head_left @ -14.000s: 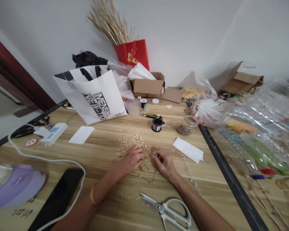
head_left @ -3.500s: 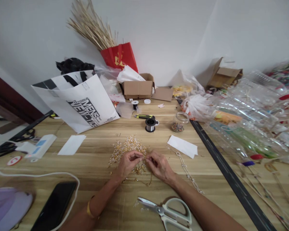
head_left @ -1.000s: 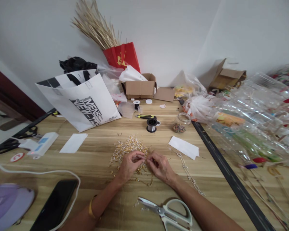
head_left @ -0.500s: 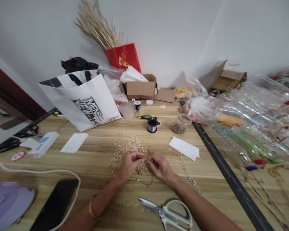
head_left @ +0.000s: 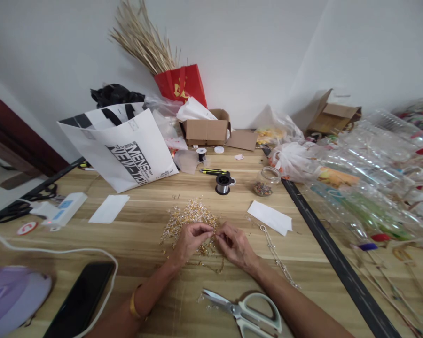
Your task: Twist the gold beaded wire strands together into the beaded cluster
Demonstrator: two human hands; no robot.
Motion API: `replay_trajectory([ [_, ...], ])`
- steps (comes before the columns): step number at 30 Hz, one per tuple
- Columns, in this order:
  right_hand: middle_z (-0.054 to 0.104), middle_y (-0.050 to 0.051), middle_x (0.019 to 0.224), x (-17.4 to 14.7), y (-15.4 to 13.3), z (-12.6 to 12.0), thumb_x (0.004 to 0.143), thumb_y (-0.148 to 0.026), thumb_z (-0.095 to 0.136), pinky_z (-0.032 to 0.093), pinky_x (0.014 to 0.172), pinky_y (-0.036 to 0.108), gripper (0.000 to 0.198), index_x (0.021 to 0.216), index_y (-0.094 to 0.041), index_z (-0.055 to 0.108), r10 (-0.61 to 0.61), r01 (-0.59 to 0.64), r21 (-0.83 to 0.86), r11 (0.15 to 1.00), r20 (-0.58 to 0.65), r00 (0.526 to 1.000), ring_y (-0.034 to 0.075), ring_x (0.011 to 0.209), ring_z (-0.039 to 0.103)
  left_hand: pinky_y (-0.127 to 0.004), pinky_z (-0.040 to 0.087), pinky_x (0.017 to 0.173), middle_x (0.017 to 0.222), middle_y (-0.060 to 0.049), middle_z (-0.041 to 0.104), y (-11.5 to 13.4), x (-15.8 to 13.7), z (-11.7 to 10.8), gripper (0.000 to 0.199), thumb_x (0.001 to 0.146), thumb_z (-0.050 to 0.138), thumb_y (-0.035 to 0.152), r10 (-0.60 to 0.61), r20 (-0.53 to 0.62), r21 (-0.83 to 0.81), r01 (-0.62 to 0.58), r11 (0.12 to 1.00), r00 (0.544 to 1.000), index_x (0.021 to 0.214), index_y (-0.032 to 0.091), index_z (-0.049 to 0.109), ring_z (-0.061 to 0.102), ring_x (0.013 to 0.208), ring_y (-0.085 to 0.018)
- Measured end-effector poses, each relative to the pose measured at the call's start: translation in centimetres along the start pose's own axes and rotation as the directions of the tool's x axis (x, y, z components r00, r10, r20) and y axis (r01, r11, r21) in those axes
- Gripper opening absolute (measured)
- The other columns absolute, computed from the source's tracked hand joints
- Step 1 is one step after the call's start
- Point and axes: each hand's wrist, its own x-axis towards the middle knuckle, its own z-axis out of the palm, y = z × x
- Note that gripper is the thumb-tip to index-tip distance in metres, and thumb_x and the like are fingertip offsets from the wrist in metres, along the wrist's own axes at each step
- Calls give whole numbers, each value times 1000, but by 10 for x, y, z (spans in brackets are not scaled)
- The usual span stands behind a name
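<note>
My left hand (head_left: 193, 238) and my right hand (head_left: 235, 244) meet fingertip to fingertip, both pinched closed. Whatever is between the fingers is too small to make out. Just behind them spreads a heap of small gold and clear beads (head_left: 186, 217), partly hidden by my left hand. A thin gold chain (head_left: 206, 266) lies on the table below the fingers. To the right of my right hand runs a silvery chain with a ring at one end (head_left: 275, 256). White-handled scissors (head_left: 245, 312) rest between my forearms, blades toward the left.
Behind the beads stand a wire spool (head_left: 223, 183) and a glass jar of mixed beads (head_left: 264, 185). White paper slips (head_left: 270, 217) flank the work. At left are a phone (head_left: 81, 298), a white cable and a power strip (head_left: 65, 211). Plastic bottles (head_left: 366, 188) crowd the right.
</note>
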Motion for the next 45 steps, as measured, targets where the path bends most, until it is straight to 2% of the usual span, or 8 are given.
replay_trajectory([
  [12, 50, 0, 65, 0, 0, 0, 85, -18, 47, 36, 52, 22, 10, 78, -18, 54, 9, -9, 9, 1000, 1, 1000, 11, 55, 47, -26, 49, 66, 72, -5, 70, -1, -1, -1, 18, 64, 70, 27, 8, 48, 32, -9, 999, 999, 76, 12, 70, 63, 68, -16],
  [29, 51, 0, 66, 0, 0, -1, 85, -18, 47, 36, 52, 22, 9, 81, -18, 54, -2, 2, -3, 1000, 10, 1000, 11, 57, 48, -26, 49, 66, 70, -5, 70, -1, 1, -1, 17, 63, 69, 26, 6, 20, 14, -6, 1000, 1000, 73, 13, 69, 62, 66, -16],
  [45, 51, 0, 66, 0, 2, 1, 85, -18, 47, 36, 52, 22, 10, 79, -18, 54, -6, 6, -4, 1000, 3, 1000, 12, 56, 48, -26, 48, 66, 71, -5, 70, -5, 1, 0, 16, 64, 68, 25, 14, 49, 7, -14, 1000, 999, 74, 12, 69, 62, 67, -16],
])
